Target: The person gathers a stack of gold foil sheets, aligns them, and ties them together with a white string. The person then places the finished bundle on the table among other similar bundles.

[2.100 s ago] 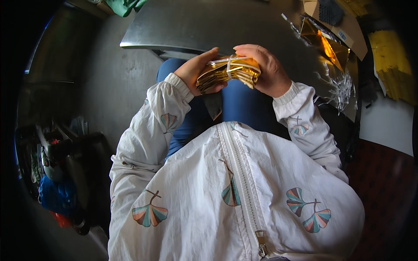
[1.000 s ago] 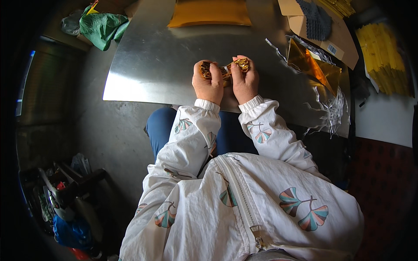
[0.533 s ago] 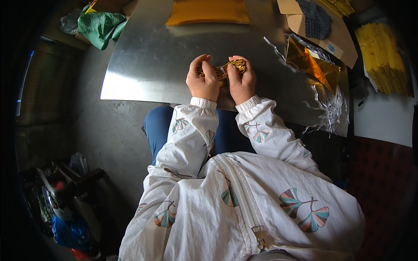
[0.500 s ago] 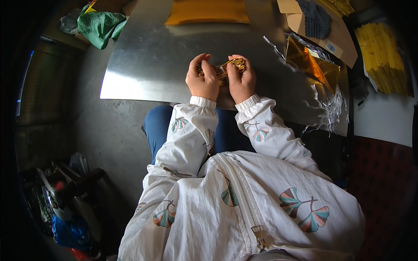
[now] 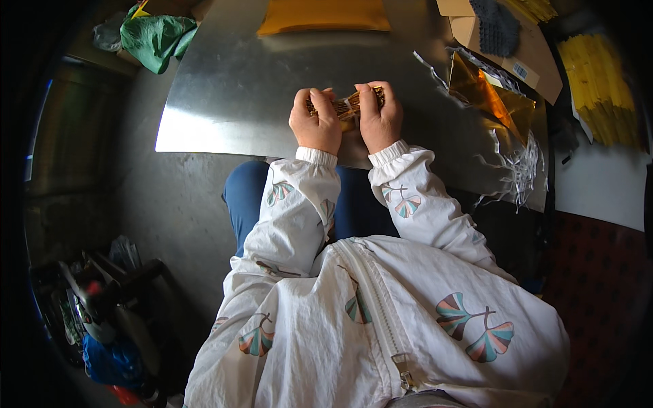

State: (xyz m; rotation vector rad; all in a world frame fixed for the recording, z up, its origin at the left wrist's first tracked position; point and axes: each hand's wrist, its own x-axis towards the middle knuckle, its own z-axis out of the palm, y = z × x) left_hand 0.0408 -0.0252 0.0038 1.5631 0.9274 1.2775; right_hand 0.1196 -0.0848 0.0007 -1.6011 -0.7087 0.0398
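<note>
Between my two hands is a bundle of shiny gold foil strips [image 5: 348, 105], pinched in at the middle by a white tie. My left hand [image 5: 316, 122] is closed round its left end, thumb on top. Closed on the right end is my right hand [image 5: 379, 119], its thumb also lying along the top. The bundle is over the near part of a metal table [image 5: 252, 88]. Most of both bundle ends is hidden by my fingers.
A gold foil stack [image 5: 323, 17] lies at the table's far side. To the right are folded gold foil [image 5: 490, 95], white ties [image 5: 520, 170] and cardboard [image 5: 534, 64] with a grey cloth [image 5: 495, 28]. Yellow strips [image 5: 598, 88] lie farther right; a green bag [image 5: 156, 42] is far left.
My right hand has turned and closed further over its end of the bundle, so less gold shows there. Both hands are still on it, very slightly farther from me.
</note>
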